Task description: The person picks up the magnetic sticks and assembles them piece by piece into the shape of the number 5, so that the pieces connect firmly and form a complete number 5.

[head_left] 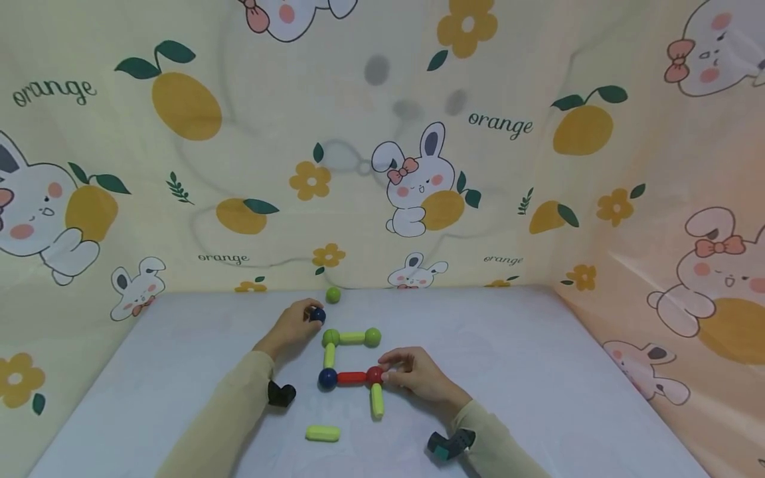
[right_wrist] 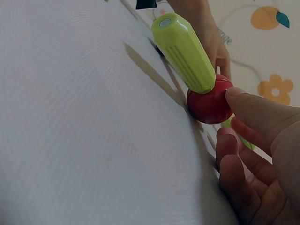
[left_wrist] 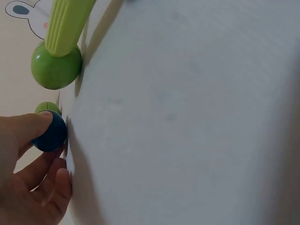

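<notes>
In the head view my left hand [head_left: 293, 326] pinches a loose dark blue ball [head_left: 318, 316] between thumb and fingers, low over the table. My right hand [head_left: 418, 375] holds the red ball [head_left: 374, 376] of a ball-and-stick build, thumb pressed on it in the right wrist view. From that ball a red stick [head_left: 352, 378] runs left to another blue ball [head_left: 328, 378], and a yellow-green stick [right_wrist: 185, 54] points toward me, its far end free. Up from the second blue ball goes a yellow-green stick [head_left: 329, 356] to a green ball [head_left: 331, 338]; another stick [head_left: 352, 337] links this to a green ball [head_left: 373, 336].
A loose yellow-green stick [head_left: 323, 433] lies near the front of the white table [head_left: 514, 358]. At the back edge, just beyond my left hand, sits a single green ball [head_left: 333, 295]. Printed cloth [head_left: 358, 219] with rabbits and oranges rises behind and at the sides.
</notes>
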`<action>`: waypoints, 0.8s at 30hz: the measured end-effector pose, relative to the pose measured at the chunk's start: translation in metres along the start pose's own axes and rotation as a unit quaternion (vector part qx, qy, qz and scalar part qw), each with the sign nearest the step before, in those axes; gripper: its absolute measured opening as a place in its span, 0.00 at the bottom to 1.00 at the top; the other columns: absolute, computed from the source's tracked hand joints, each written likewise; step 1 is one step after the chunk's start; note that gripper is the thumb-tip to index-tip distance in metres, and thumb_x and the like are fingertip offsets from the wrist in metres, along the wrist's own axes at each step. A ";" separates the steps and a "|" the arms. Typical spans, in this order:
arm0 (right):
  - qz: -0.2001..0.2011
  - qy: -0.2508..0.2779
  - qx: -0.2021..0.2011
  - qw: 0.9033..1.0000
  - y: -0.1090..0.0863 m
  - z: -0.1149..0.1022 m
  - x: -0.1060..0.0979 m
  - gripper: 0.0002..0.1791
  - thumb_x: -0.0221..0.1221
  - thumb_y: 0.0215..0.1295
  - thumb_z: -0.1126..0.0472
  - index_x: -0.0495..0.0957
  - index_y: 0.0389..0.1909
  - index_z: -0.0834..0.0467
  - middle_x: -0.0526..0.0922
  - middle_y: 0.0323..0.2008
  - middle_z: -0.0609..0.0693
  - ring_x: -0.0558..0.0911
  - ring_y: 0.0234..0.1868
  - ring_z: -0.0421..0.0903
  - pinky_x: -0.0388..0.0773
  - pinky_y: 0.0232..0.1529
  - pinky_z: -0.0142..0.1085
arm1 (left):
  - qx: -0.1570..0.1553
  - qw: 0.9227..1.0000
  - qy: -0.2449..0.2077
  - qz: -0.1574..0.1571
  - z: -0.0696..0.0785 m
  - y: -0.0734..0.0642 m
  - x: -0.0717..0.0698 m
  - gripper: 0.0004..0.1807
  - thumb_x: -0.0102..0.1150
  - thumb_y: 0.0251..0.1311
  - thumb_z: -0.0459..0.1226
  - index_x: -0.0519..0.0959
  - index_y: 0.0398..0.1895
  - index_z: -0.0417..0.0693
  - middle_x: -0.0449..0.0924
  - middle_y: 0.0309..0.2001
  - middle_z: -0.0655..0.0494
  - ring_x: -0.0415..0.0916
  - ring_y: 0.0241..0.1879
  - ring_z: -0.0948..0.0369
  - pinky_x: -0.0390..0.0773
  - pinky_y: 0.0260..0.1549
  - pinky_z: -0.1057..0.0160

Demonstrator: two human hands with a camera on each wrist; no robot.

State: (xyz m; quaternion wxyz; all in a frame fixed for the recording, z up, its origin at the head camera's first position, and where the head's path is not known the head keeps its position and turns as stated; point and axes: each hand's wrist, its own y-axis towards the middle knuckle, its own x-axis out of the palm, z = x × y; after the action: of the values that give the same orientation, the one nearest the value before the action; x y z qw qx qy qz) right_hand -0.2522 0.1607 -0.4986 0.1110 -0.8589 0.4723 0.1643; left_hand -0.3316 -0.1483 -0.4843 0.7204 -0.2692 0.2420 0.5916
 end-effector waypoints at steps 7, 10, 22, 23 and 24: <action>-0.001 0.009 0.008 1.000 0.001 0.000 0.002 0.17 0.64 0.67 0.63 0.81 0.55 0.64 0.85 0.47 0.57 0.71 0.20 0.35 0.71 0.23 0.26 | -0.007 1.000 0.004 0.012 -0.007 -0.008 -0.005 0.22 0.59 0.68 0.37 0.74 0.64 0.46 0.75 0.62 0.39 0.74 0.56 0.48 0.75 0.59 0.45; 0.001 0.006 0.007 1.000 0.001 0.000 0.002 0.17 0.64 0.67 0.63 0.81 0.55 0.64 0.85 0.46 0.57 0.71 0.21 0.35 0.71 0.23 0.26 | 0.002 1.000 -0.001 0.015 -0.006 -0.012 -0.009 0.22 0.58 0.68 0.37 0.74 0.64 0.44 0.74 0.64 0.36 0.74 0.59 0.45 0.74 0.61 0.44; 0.004 0.002 0.017 1.000 0.001 0.000 0.001 0.17 0.64 0.67 0.62 0.81 0.55 0.63 0.86 0.48 0.57 0.71 0.22 0.36 0.71 0.24 0.26 | 0.018 1.000 -0.009 0.022 -0.001 -0.037 -0.015 0.21 0.58 0.70 0.39 0.73 0.64 0.44 0.77 0.61 0.39 0.78 0.53 0.50 0.78 0.55 0.50; 0.004 0.002 0.017 1.000 0.000 0.000 0.001 0.17 0.64 0.67 0.62 0.81 0.55 0.63 0.86 0.48 0.57 0.71 0.22 0.36 0.71 0.24 0.26 | 0.020 0.999 -0.011 0.023 0.000 -0.039 -0.015 0.22 0.58 0.70 0.39 0.73 0.64 0.45 0.77 0.61 0.39 0.78 0.53 0.50 0.79 0.54 0.50; 0.005 0.001 0.017 1.000 0.000 0.000 0.000 0.17 0.64 0.67 0.62 0.81 0.55 0.63 0.86 0.49 0.57 0.71 0.22 0.36 0.71 0.24 0.26 | 0.025 0.999 -0.011 0.023 0.001 -0.042 -0.016 0.22 0.58 0.70 0.39 0.73 0.65 0.45 0.77 0.61 0.39 0.78 0.53 0.50 0.79 0.53 0.51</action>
State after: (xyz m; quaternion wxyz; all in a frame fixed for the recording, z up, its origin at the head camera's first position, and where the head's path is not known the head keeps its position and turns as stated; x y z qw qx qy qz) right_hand -0.2523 0.1600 -0.4987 0.1245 -0.8548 0.4793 0.1554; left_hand -0.2931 -0.1655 -0.4685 0.7156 -0.2383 0.2551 0.6050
